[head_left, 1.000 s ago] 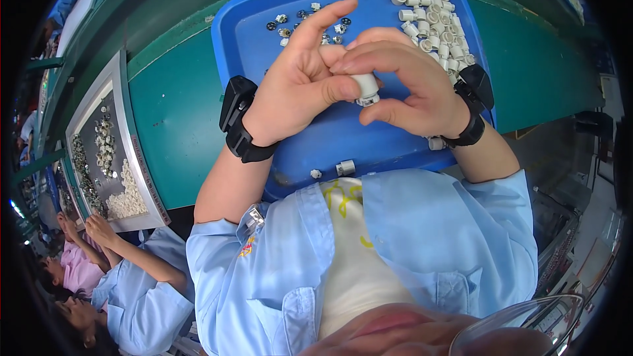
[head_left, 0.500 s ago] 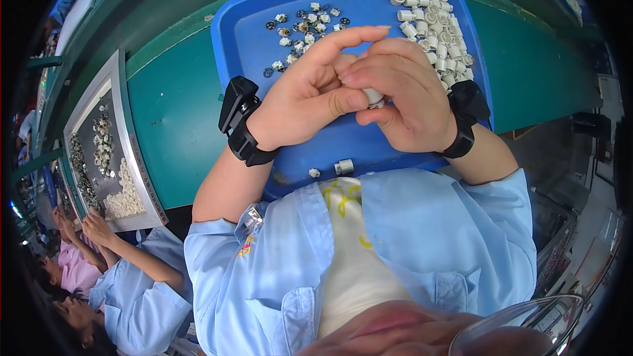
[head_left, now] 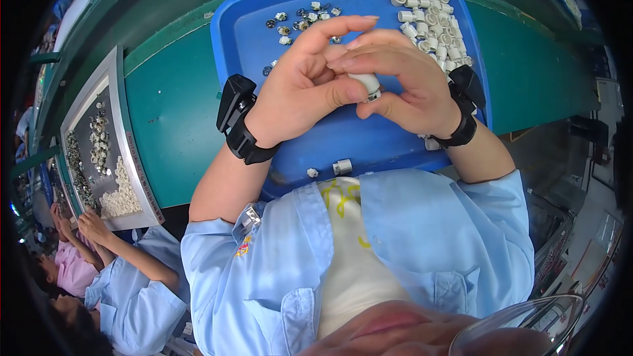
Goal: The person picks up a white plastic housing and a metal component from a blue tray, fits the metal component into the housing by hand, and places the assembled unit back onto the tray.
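Above the blue tray (head_left: 227,46), my hands meet around one white cylindrical cap (head_left: 366,84) with a small metallic piece at its lower end. My left hand (head_left: 306,89) grips the cap's left side, thumb against it and index finger raised. From the other side my right hand (head_left: 415,82) closes on it, fingers over the top and thumb near the lower end. The far ends of several fingers are hidden behind the cap and each other. Near the tray's front edge lie a white cap (head_left: 342,167) and a small white part (head_left: 312,173).
White caps (head_left: 432,23) are heaped at the tray's far right; small black-and-white parts (head_left: 300,23) lie scattered at far left. The tray rests on a green table (head_left: 165,112). At left, a co-worker's hand (head_left: 95,227) is beside a metal-framed tray (head_left: 142,178) of similar parts.
Both hands have tilted and shifted slightly, so more of the white cap and its metallic end shows between my thumbs. My right wrist has lowered a little.
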`<state>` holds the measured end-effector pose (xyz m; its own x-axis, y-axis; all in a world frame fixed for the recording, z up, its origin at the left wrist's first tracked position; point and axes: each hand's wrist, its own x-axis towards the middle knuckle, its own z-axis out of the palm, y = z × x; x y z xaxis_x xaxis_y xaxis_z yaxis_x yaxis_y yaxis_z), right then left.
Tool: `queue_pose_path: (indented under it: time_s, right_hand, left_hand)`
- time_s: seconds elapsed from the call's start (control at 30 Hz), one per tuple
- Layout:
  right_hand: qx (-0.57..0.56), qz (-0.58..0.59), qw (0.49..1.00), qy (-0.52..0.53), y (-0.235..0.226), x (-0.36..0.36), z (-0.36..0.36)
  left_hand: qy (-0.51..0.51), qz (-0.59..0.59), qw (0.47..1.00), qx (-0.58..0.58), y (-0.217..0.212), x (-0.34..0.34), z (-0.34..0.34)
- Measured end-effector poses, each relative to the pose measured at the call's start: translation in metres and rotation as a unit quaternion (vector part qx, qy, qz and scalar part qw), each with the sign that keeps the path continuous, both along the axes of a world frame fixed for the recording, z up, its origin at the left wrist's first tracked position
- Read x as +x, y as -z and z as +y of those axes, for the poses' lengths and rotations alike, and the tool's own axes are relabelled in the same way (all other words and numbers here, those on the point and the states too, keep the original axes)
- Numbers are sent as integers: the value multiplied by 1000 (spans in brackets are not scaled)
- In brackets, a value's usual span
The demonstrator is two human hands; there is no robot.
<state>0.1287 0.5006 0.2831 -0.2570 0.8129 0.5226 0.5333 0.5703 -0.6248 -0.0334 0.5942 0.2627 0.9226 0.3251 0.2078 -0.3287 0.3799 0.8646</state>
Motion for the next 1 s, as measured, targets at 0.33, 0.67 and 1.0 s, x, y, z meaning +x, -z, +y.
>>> queue_pose_path:
  time_s: [0.33, 0.67, 1.0]
  right_hand:
    - [-28, 88, 996, -16, 5, 0, 3]
    - [-41, 178, 983, 24, -14, 18, -14]
    - [-134, 157, 965, 160, -25, 48, -115]
  left_hand:
    - [-24, -10, 1000, 1, 0, 2, 1]
    - [-67, 19, 995, 65, 8, 4, 7]
    - [-138, 149, 968, 146, 19, 9, 16]
